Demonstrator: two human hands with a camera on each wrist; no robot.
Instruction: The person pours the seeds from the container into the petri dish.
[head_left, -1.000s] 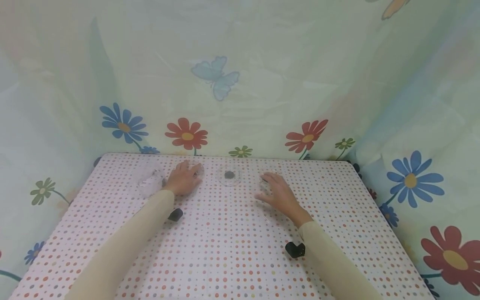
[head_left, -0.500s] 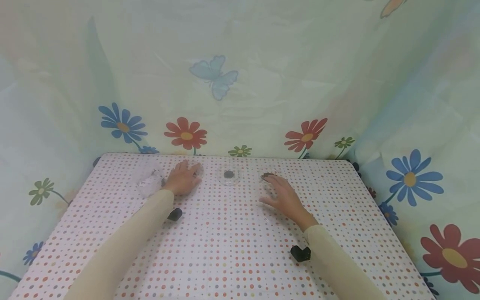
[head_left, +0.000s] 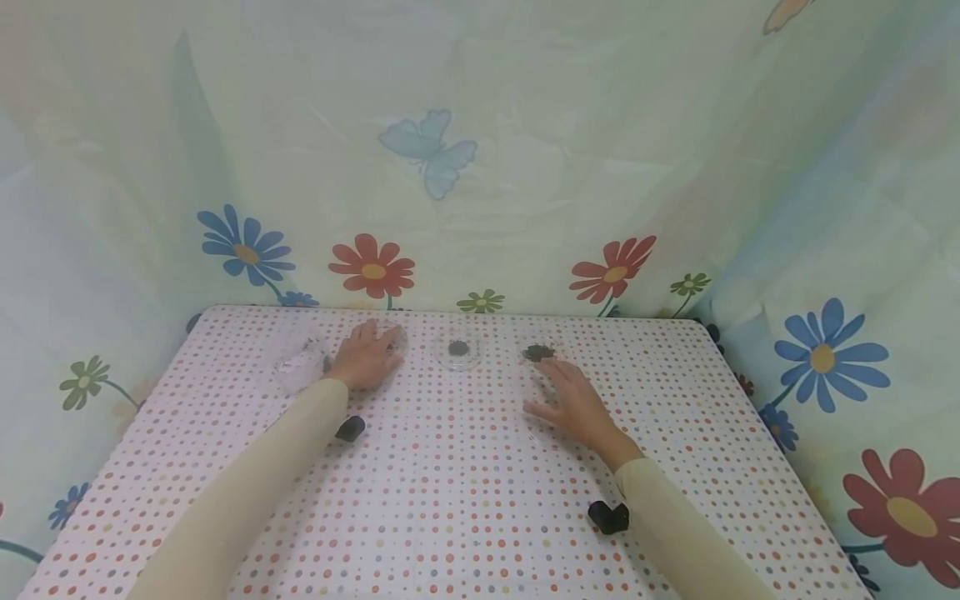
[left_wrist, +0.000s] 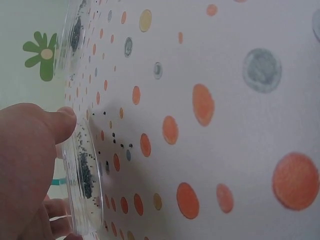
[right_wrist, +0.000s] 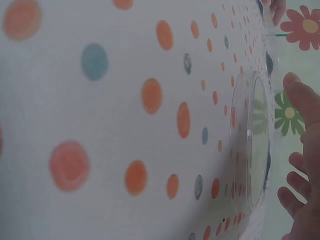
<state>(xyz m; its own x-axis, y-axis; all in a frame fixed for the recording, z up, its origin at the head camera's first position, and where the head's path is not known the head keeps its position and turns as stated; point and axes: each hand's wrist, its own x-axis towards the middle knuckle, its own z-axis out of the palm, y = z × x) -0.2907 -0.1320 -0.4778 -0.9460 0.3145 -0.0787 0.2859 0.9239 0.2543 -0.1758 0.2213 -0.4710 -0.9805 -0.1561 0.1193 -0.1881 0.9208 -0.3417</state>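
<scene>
My left hand (head_left: pixel 365 357) holds a clear petri dish (left_wrist: pixel 95 210) with dark grains (left_wrist: pixel 86 175) by its edge, thumb on one side and fingers on the other. A second petri dish (head_left: pixel 458 363) with a dark patch of grains lies at the middle back. Further right, dark grains (head_left: pixel 538 352) lie in another clear dish, just beyond the fingertips of my right hand (head_left: pixel 573 406). That hand hovers with its fingers spread and loosely bent, holding nothing. In the right wrist view, a clear round lid or dish (right_wrist: pixel 257 145) lies beside it, nearer me than the grains.
Clear, crumpled-looking plastic pieces (head_left: pixel 298 364) sit left of my left hand. A few loose black grains (left_wrist: pixel 122 145) dot the tablecloth beside the held dish. Black pieces (head_left: pixel 609 517) show beside both sleeves. A flowered curtain (head_left: pixel 510 208) stands behind the table.
My right hand has drawn back toward me and slightly right, uncovering the dark grains in the right dish. The left hand stays in place at its dish.
</scene>
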